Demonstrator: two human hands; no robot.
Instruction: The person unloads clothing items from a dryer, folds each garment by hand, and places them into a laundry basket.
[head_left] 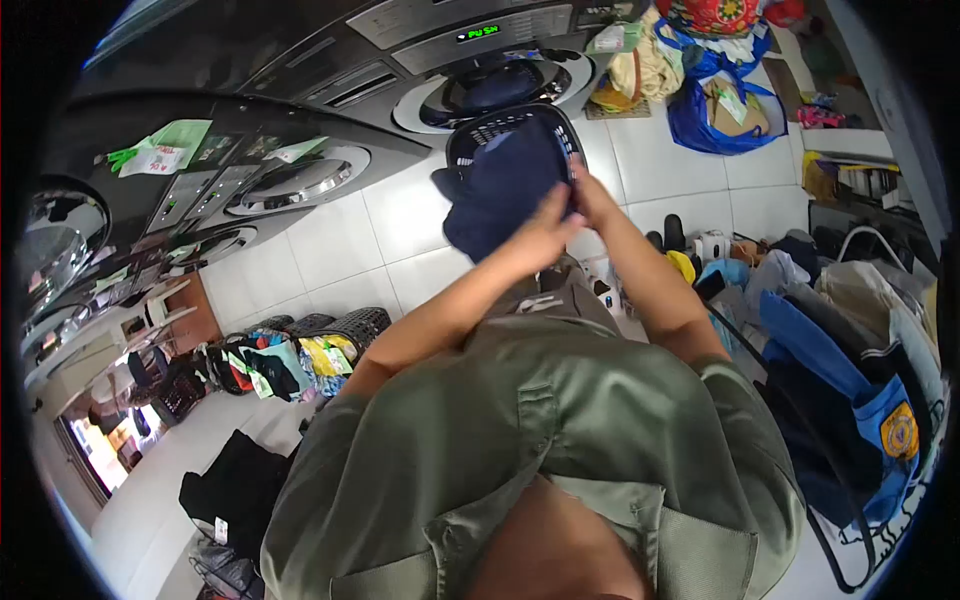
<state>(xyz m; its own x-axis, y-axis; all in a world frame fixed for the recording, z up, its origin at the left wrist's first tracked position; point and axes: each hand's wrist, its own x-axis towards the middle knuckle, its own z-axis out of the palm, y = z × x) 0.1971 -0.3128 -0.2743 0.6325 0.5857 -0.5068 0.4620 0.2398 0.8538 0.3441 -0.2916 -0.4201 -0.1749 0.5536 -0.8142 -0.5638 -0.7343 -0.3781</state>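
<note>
A dark navy garment (pixel 505 195), loosely bunched, hangs in front of me and partly covers a black laundry basket (pixel 562 120). At the garment's lower right edge, my left hand (pixel 543 235) is closed on the cloth, slightly blurred. Close by and a little higher, my right hand (pixel 592 195) grips the same edge beside the basket's rim, its fingertips partly hidden. Behind the basket is the round door of a washing machine (pixel 500 88) with a lit green display (pixel 478 33).
More front-loading machines (pixel 290 180) line the left, some with green tags. Filled laundry baskets (pixel 330 350) stand on the tiled floor (pixel 345 240). A blue bag (pixel 725 115) sits at upper right. Piled clothes (pixel 840 370) and a black curved bar (pixel 800 470) are at right.
</note>
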